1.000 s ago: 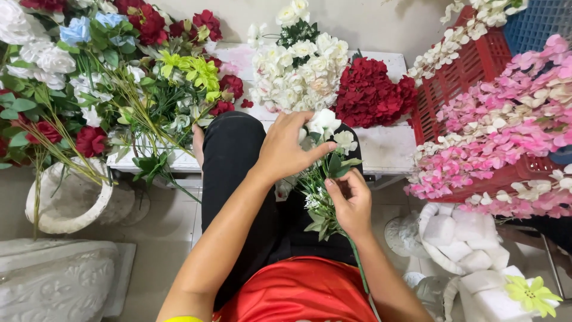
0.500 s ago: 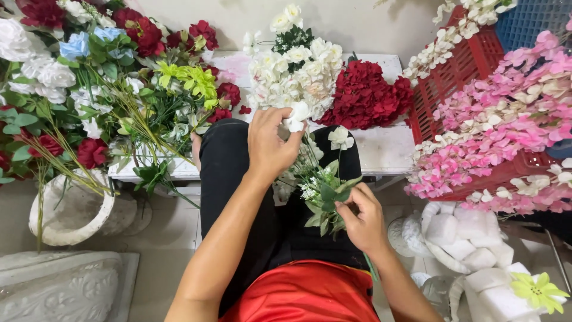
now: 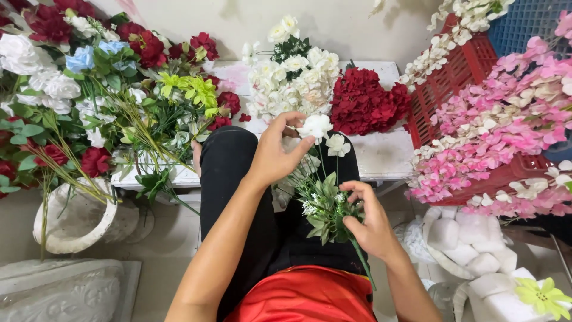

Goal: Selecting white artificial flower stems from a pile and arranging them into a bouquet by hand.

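My right hand (image 3: pixel 368 219) grips the green stem of an artificial flower sprig (image 3: pixel 326 206) with leaves and small white blossoms, held over my lap. My left hand (image 3: pixel 275 151) reaches up to the sprig's top and pinches a white flower head (image 3: pixel 314 126) between thumb and fingers. A second white bloom (image 3: pixel 338 145) sits just right of it on the same sprig. My legs in black trousers (image 3: pixel 232 179) lie beneath both hands.
A white and a dark red flower bunch (image 3: pixel 368 102) lie on a white low table (image 3: pixel 387 158) ahead. Mixed flowers (image 3: pixel 89 101) fill a white pot (image 3: pixel 74 220) at left. A red crate (image 3: pixel 459 71) with pink blossoms (image 3: pixel 506 125) stands right; foam blocks (image 3: pixel 471 250) lie below.
My left hand slid up the sprig and now pinches the top white flower. My right hand lowered the stem slightly toward my lap.
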